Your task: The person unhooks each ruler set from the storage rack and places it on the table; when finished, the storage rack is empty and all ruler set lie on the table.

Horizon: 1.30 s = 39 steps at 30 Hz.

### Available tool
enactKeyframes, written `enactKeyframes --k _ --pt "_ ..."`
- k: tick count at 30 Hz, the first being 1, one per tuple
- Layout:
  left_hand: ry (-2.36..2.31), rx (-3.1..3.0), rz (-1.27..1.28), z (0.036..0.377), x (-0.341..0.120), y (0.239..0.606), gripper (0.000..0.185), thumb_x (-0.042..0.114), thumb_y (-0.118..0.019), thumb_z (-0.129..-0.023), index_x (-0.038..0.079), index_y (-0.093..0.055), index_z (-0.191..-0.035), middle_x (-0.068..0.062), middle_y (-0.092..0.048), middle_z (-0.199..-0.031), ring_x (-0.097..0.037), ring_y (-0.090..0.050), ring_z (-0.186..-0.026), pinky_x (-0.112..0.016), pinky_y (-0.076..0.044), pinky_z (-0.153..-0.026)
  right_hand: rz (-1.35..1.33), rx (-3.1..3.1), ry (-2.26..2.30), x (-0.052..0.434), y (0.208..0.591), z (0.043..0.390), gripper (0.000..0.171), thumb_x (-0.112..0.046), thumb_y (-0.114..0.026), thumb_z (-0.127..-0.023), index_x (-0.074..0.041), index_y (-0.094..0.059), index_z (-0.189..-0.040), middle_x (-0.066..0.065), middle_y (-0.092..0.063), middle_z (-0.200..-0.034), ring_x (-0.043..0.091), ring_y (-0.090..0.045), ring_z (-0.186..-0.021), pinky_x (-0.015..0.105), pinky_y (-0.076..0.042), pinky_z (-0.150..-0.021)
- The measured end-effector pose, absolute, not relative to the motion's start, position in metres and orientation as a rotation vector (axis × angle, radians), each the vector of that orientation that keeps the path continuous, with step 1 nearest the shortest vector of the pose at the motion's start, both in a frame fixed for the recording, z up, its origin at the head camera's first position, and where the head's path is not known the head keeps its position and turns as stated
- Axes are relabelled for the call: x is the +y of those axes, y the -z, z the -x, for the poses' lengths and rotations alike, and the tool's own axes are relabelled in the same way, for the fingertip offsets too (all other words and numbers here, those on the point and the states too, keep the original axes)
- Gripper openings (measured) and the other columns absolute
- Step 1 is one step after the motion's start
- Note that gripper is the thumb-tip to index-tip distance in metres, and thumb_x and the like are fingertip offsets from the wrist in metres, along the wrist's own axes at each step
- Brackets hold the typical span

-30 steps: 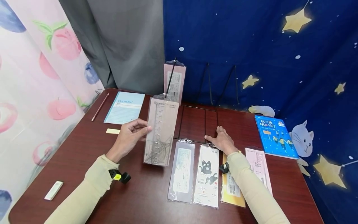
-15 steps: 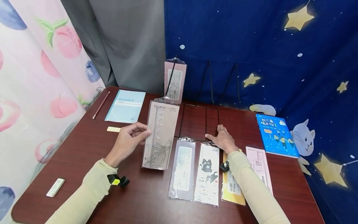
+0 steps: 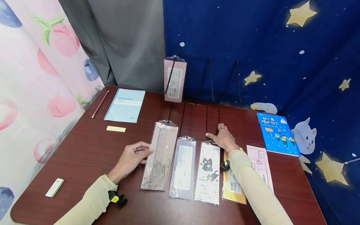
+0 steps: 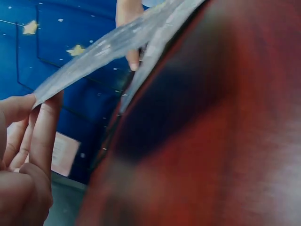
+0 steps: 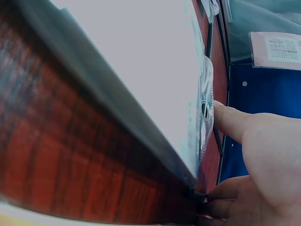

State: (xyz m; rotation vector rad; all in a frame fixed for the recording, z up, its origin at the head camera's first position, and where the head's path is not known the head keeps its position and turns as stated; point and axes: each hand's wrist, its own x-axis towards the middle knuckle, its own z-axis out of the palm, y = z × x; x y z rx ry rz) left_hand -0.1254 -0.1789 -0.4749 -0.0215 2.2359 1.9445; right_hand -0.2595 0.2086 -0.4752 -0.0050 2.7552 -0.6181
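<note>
A clear-fronted ruler set packet [image 3: 159,159] shows a ruler and a protractor shape. My left hand [image 3: 132,159] pinches its left edge between thumb and fingers; the left wrist view shows the packet [image 4: 101,52] edge-on, tilted. A black wire rack [image 3: 194,104] stands at the back with prongs sticking out, and a pink packet [image 3: 175,82] hangs on its left prong. My right hand [image 3: 224,138] rests on the rack's front right base, thumb stretched left and fingers forward. Its thumb [image 5: 230,120] touches beside the holed tab of the black-cat packet [image 3: 207,175].
A grey packet [image 3: 182,168], a yellow packet [image 3: 233,186] and a pink-white packet [image 3: 260,165] lie in a row with the cat packet. Around them are a notebook [image 3: 125,106], pencil [image 3: 100,104], yellow strip [image 3: 116,128], white eraser-like block [image 3: 54,187] and blue book [image 3: 278,134].
My left hand has lowered the ruler set packet away from the left prong's tip, down and toward me, beside the grey packet. The right hand stays on the rack base.
</note>
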Motion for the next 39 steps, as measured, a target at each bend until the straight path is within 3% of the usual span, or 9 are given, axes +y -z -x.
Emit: enactKeyframes --k 4,19,28,39 --pt "-1.921 2.233 0.073 0.125 -0.18 0.486 0.031 0.022 -0.075 -0.097 -0.002 -0.071 -0.117 -0.012 -0.079 -0.104 -0.006 -0.076 -0.087 -0.031 -0.063 -0.07 0.008 2.762 0.633 0.207 0.475 0.26 0.102 -0.058 -0.061 -0.099 0.002 -0.012 -0.165 0.024 -0.006 -0.173 0.043 -0.01 -0.161 0.063 -0.02 -0.125" --pt "-1.76 2.404 0.067 0.126 -0.184 0.494 0.026 0.021 -0.076 -0.096 -0.001 -0.073 -0.11 -0.017 -0.079 -0.105 -0.007 -0.076 -0.086 -0.028 -0.062 -0.066 -0.012 2.761 0.653 0.209 0.475 0.26 0.102 -0.058 -0.061 -0.099 0.002 -0.011 -0.165 0.024 -0.005 -0.173 0.043 -0.008 -0.161 0.062 -0.018 -0.126" --pt "-1.561 2.528 0.091 0.128 -0.184 0.494 0.014 0.018 -0.076 -0.094 0.004 -0.075 -0.099 -0.008 -0.079 -0.087 -0.011 -0.072 -0.068 -0.027 -0.06 -0.06 -0.019 2.754 0.679 0.207 0.475 0.26 0.102 -0.056 -0.062 -0.099 0.003 -0.011 -0.165 0.023 -0.005 -0.174 0.043 -0.007 -0.161 0.062 -0.016 -0.127" --pt "-1.346 2.605 0.045 0.132 -0.181 0.48 0.013 0.014 -0.076 -0.094 0.001 -0.073 -0.094 -0.005 -0.071 -0.072 -0.011 -0.068 -0.054 -0.027 -0.058 -0.053 -0.018 2.759 0.678 0.207 0.476 0.26 0.102 -0.056 -0.062 -0.099 0.003 -0.012 -0.165 0.023 -0.006 -0.173 0.043 -0.008 -0.161 0.061 -0.017 -0.127"
